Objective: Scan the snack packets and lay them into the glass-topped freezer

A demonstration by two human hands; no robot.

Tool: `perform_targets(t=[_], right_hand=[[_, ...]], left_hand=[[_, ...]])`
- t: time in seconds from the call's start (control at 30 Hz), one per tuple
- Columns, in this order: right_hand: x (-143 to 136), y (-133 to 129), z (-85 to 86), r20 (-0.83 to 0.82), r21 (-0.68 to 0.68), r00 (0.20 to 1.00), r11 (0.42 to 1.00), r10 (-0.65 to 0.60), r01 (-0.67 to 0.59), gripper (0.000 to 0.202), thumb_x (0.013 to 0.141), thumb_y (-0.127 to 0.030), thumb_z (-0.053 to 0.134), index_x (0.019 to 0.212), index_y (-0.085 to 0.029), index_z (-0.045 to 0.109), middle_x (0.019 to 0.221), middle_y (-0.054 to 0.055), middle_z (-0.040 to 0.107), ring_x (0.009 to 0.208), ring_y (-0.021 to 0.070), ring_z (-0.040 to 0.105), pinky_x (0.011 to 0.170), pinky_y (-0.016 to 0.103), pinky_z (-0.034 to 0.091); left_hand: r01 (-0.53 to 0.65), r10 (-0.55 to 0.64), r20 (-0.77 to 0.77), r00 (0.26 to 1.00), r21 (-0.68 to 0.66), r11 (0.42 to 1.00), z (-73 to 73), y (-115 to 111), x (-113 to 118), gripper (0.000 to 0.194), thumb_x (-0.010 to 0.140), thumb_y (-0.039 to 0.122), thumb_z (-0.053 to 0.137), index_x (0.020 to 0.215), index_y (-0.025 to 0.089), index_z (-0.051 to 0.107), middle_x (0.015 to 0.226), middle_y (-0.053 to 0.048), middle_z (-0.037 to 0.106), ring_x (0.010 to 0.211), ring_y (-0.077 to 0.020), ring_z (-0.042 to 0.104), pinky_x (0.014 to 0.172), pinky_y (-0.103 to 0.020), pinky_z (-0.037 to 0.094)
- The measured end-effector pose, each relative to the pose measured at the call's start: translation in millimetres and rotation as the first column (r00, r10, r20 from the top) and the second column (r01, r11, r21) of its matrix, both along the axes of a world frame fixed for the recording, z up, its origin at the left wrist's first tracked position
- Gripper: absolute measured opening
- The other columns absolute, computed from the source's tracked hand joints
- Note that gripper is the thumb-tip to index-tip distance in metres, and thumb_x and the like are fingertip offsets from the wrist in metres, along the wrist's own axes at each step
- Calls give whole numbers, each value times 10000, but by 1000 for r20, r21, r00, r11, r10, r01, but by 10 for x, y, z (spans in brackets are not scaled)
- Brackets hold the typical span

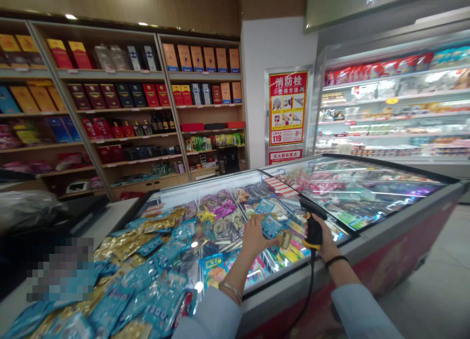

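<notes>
My left hand (254, 237) is over the glass top of the chest freezer (370, 241), its fingers and thumb closed around the edge of a blue snack packet (271, 226). Another blue packet (265, 206) lies just beyond it, and a small gold packet (285, 239) shows beside my thumb. Wrapped around the grip of a black and yellow barcode scanner (313, 231) is my right hand (326, 243). The scanner's head points left, towards the packets, and its cable hangs down in front of the freezer.
A large heap of blue and gold snack packets (147, 275) covers the left end of the freezer and the counter. Ice-cream packs show under the glass. Behind stand shelves of boxed bottles (117, 95), a red fire-hydrant sign (287, 109) and a lit refrigerated display (396, 104).
</notes>
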State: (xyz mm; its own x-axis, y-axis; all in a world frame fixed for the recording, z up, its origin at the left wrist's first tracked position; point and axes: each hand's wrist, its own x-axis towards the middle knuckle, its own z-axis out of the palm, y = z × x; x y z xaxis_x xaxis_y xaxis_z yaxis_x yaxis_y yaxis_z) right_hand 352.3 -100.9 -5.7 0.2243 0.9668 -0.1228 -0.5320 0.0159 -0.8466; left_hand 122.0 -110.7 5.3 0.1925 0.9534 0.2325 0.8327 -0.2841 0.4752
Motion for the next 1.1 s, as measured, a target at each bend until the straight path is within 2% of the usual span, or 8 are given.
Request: perform_targets(t=[0.17, 0.37, 0.5, 0.63, 0.8, 0.9, 1.0, 1.1], right_hand=[[-31, -41, 44, -10, -19, 1000, 1000, 15, -15, 240, 765, -399, 657, 720, -183, 563, 491, -22, 551, 358, 108, 495, 340, 201, 408], [-91, -18, 100, -17, -84, 1000, 996, -8, 7, 193, 762, -341, 645, 713, -166, 580, 473, -6, 563, 338, 111, 496, 323, 194, 392], [-97, -17, 112, -33, -90, 999, 996, -22, 18, 182, 735, -334, 664, 712, -167, 595, 481, -5, 572, 341, 118, 498, 315, 203, 393], [-95, 41, 26, 8, -104, 999, 994, -42, 42, 259, 681, -373, 710, 614, -165, 569, 460, 11, 561, 335, 117, 491, 316, 204, 390], [-101, 127, -68, 66, -41, 993, 994, -96, 99, 306, 597, -414, 751, 577, -171, 567, 440, 28, 564, 327, 121, 488, 318, 207, 384], [-105, 110, -69, 82, -47, 991, 993, -107, 111, 323, 569, -429, 756, 544, -174, 559, 414, 19, 540, 327, 121, 481, 324, 211, 393], [-97, 81, -56, 77, -77, 991, 991, -106, 112, 315, 569, -431, 754, 555, -173, 573, 423, 23, 552, 331, 127, 485, 318, 216, 392], [-80, 78, -40, 84, -111, 993, 989, -87, 96, 292, 576, -407, 754, 569, -170, 582, 451, 40, 577, 344, 138, 507, 321, 221, 406]], left_hand=[[22, -21, 49, 999, -17, 1000, 7, -16, 21, 949, 659, 588, 685, 1428, 149, 345, 1428, -166, 444, 1332, -331, 383, 1118, -443, 286], [25, -18, 108, 994, -64, 998, 11, -34, 24, 972, 643, 497, 714, 1443, 111, 320, 1451, -174, 414, 1367, -323, 336, 1147, -423, 261], [56, -49, 111, 993, -56, 997, -18, -82, 22, 985, 666, 505, 670, 1478, 116, 270, 1527, -157, 321, 1426, -314, 238, 1190, -437, 184], [62, -51, 96, 994, -112, 992, -116, -73, 61, 1001, 685, 494, 625, 1513, 109, 217, 1586, -139, 209, 1470, -325, 110, 1215, -451, 91], [53, -43, 78, 996, -138, 989, -326, 129, 135, 1068, 639, 522, 641, 1533, 150, 189, 1604, -105, 169, 1476, -356, 66, 1218, -486, 65], [51, -42, 63, 997, -156, 986, -392, 199, 148, 1119, 598, 524, 677, 1536, 170, 180, 1609, -99, 148, 1474, -377, 53, 1220, -501, 66], [62, -49, 92, 995, -141, 988, -353, 124, 143, 1119, 614, 549, 667, 1538, 169, 163, 1613, -96, 126, 1476, -375, 38, 1222, -500, 66], [72, -55, 133, 990, -125, 990, -233, -4, 134, 1109, 635, 575, 646, 1537, 146, 166, 1604, -116, 161, 1471, -378, 74, 1218, -507, 76]])
